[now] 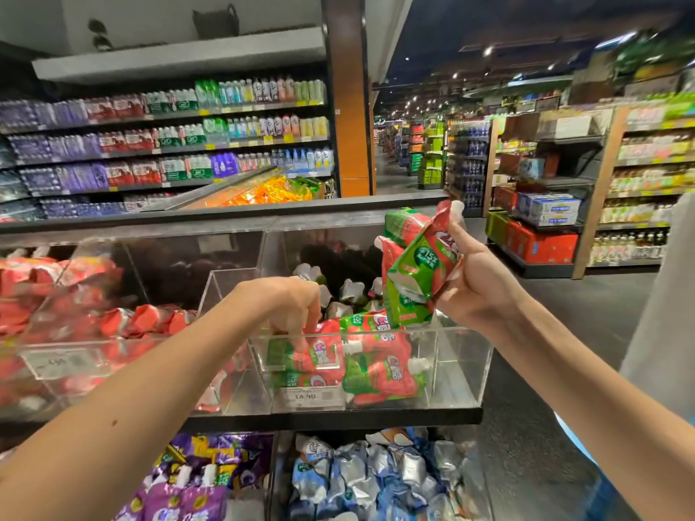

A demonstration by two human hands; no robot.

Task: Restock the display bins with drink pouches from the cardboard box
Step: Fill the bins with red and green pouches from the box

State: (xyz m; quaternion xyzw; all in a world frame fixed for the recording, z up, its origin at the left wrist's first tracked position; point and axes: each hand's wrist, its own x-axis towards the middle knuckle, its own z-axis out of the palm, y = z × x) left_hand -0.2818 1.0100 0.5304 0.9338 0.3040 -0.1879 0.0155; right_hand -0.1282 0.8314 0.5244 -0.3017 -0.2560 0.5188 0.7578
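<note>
A clear acrylic display bin (466, 374) on the upper shelf holds several red-and-green drink pouches (380, 370) lying flat. My left hand (289, 306) reaches down into this bin, its fingertips on a pouch (319, 355) at the front left. My right hand (474, 283) is raised above the bin's right side and grips a bunch of the same red-and-green pouches (417, 265), spouts pointing up. No cardboard box is in view.
A neighbouring clear bin (45, 362) to the left is full of red pouches. Below the shelf edge (338, 419) lie purple pouches (195, 486) and blue-silver pouches (376, 479). Bottle shelves stand behind, and an aisle with stacked crates (537, 242) opens to the right.
</note>
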